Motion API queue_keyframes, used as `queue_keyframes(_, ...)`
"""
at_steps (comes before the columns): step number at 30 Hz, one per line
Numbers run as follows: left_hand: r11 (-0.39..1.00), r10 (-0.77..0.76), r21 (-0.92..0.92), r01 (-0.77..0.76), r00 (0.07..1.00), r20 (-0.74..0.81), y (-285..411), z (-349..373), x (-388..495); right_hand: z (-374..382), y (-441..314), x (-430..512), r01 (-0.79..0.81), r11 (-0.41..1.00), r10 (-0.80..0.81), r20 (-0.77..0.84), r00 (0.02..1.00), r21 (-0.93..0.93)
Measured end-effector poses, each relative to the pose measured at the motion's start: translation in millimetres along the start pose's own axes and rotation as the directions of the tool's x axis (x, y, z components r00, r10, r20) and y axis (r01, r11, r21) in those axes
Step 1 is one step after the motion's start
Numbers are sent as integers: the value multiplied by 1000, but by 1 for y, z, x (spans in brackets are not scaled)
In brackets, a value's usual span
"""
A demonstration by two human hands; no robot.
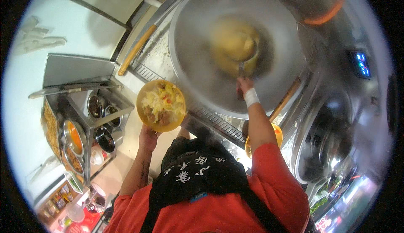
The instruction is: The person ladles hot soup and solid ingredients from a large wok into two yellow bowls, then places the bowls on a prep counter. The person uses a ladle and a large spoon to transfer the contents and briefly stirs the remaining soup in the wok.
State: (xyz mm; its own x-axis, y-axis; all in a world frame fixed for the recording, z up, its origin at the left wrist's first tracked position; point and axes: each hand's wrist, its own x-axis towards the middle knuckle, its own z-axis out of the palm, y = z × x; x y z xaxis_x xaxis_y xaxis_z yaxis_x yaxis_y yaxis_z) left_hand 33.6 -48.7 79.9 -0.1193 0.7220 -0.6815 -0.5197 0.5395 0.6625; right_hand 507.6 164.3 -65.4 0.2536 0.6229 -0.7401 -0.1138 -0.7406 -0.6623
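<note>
A yellow bowl (pixel 141 116) filled with shredded cabbage, brown meat pieces and bits of red rests in my left hand (pixel 149 138), away from the wok's near rim. My right hand (pixel 244 86), with a white band at the wrist, grips the handle of a ladle (pixel 241 67). The ladle's bowl is down in yellowish broth (pixel 221 40) at the middle of a very large steel wok (pixel 195 75). Steam blurs the broth and the ladle's head. Partly behind my right forearm stands a second yellow bowl (pixel 277 135) with food in it.
Wooden handles lie at the wok's left (pixel 138 49) and right (pixel 285 98) sides. A slotted drain strip (pixel 217 124) runs along its front. At left, a steel stand (pixel 91 122) holds several pots and trays of food. Another large wok (pixel 328 132) sits at right, near a lit digital display (pixel 361 64).
</note>
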Motion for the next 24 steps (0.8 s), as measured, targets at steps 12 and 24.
queue_keyframes(12,1000,30,-10,-30,999,25,9,-18,-19,-35,6,-121,-87,990,43,355,934,109)
queue_keyframes(24,994,39,-103,-26,991,131,10,-40,-11,-16,-46,-354,13,998,6,346,938,-54)
